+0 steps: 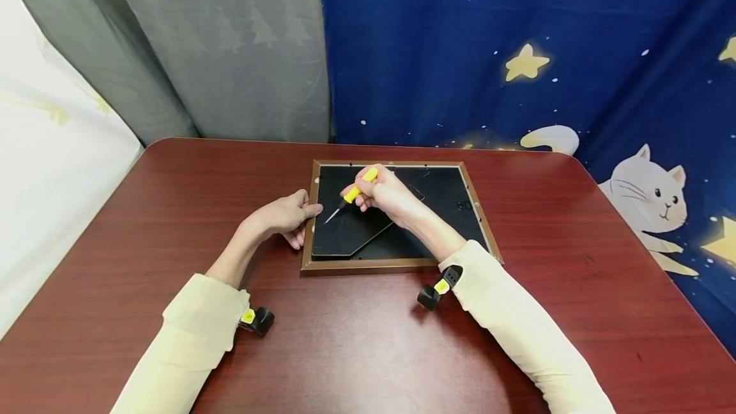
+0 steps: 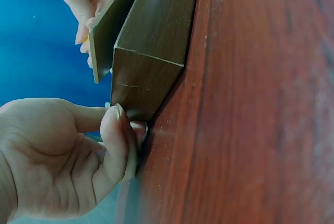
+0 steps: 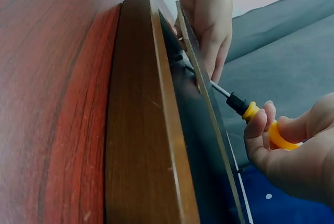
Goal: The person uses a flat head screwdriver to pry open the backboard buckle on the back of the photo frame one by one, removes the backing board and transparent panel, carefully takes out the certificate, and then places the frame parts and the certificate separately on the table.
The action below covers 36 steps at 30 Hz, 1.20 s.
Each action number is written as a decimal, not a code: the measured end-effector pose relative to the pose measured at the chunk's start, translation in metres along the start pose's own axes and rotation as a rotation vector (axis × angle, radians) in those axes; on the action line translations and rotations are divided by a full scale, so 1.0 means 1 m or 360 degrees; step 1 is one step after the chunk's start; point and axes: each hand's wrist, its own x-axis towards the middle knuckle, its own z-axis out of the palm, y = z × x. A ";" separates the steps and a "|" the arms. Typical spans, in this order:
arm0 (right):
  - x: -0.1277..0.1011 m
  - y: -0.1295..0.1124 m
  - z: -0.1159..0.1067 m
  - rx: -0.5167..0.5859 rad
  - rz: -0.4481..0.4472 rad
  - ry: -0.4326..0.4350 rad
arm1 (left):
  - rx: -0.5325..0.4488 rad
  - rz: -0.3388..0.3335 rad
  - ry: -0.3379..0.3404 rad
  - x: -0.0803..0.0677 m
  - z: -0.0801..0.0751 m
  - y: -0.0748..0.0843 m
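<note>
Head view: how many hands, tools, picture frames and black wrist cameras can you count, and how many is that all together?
Hands: 2 (left hand, right hand)
Tools: 1 (screwdriver)
Picture frame: 1
Black wrist cameras: 2
Total: 6

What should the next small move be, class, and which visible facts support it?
Probably ease the screwdriver tip onto the left inner edge of the picture frame: the right hand grips the yellow handle, its tip points towards that side, and the left hand holds that edge.
</note>
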 end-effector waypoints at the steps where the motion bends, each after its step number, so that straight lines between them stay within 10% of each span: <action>1: 0.000 0.001 0.001 0.0002 -0.0001 -0.0008 | -0.0001 -0.0004 0.0000 0.000 0.000 0.001; 36: -0.010 0.013 0.010 0.0084 -0.0015 0.0040 | -0.0012 -0.0021 0.0019 0.000 0.001 0.002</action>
